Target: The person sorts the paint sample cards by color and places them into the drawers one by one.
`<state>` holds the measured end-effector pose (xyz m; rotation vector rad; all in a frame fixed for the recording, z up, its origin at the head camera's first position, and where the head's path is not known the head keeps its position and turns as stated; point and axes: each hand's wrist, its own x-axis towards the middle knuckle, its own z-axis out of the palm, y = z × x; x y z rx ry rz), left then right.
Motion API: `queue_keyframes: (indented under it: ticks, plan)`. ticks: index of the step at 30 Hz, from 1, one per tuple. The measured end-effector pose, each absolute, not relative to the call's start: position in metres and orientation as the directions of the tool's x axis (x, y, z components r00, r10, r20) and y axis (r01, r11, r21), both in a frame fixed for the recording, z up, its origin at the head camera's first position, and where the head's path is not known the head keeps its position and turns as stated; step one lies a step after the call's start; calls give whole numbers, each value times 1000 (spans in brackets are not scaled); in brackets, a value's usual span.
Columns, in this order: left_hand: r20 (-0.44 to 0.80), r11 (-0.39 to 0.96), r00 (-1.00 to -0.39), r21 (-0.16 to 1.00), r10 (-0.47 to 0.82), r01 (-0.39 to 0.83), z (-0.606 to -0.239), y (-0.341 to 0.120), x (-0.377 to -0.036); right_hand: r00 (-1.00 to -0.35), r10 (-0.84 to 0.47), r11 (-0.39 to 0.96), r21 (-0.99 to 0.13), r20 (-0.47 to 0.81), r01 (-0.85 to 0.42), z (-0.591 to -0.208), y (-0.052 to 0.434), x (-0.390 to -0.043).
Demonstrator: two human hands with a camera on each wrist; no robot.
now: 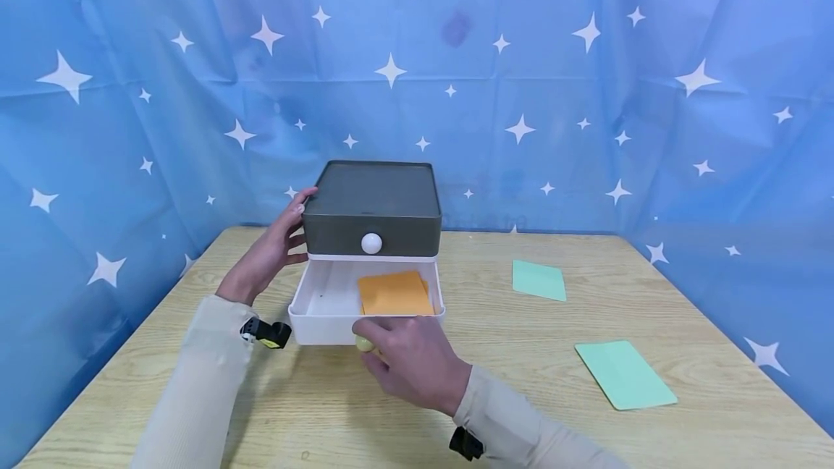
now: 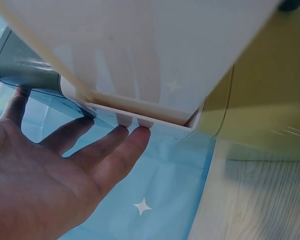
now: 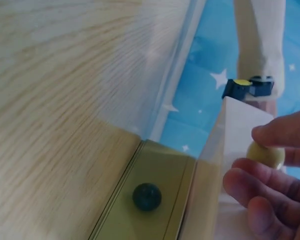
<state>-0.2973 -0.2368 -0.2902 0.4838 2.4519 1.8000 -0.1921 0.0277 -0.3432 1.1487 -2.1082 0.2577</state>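
A small drawer unit has a dark grey top drawer (image 1: 339,236) with a round white knob (image 1: 371,243). Beneath it, a white drawer (image 1: 319,329) is pulled out, with orange papers (image 1: 395,293) lying in its right part. My right hand (image 1: 417,359) pinches this drawer's pale yellow knob (image 3: 266,156) between thumb and fingers. Against the unit's left side, my left hand (image 1: 270,248) rests with spread fingers; in the left wrist view its fingertips (image 2: 140,132) touch the wall. An olive-coloured bottom drawer (image 3: 162,185) with a dark knob (image 3: 147,196) shows in the right wrist view.
On the wooden table (image 1: 508,411), one mint-green sheet (image 1: 539,281) lies right of the unit and another green sheet (image 1: 625,375) lies nearer the right edge. A blue curtain with white stars (image 1: 521,93) hangs behind and along both sides.
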Motion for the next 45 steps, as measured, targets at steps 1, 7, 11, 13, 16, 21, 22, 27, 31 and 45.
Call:
queue_keyframes:
  ticks: [1,7,11,13,16,21,22,27,31,45]
  plan:
    - [132,268,-949,940,286,212,-290,-237,-297,-356,-653,587,149,668,-796,-343,28,-193]
    - [128,263,-950,943,285,206,-291,-237,-297,-382,-642,601,126,664,-789,-341,28,-202]
    - [131,258,-948,943,289,209,-291,-237,-297,-413,-633,611,96,655,-786,-340,27,-210]
    - [129,257,-948,944,291,207,-291,-237,-297,-429,-631,613,76,647,-787,-339,26,-213]
    - [125,256,-948,945,291,203,-289,-238,-297,-450,-630,618,57,634,-784,-338,25,-219]
    - [128,254,-948,945,292,206,-288,-238,-296,-464,-628,632,61,625,-772,-336,22,-232]
    - [131,253,-947,945,292,208,-288,-238,-296,-469,-626,636,59,623,-770,-336,22,-235]
    - [138,246,-945,945,297,215,-290,-237,-296,-534,-611,657,-1,584,-754,-338,22,-247]
    - [143,249,-944,943,297,221,-291,-237,-296,-573,-608,663,-45,550,-747,-338,23,-254]
    - [149,241,-943,944,298,225,-292,-237,-297,-539,-650,659,44,537,-751,-347,24,-257]
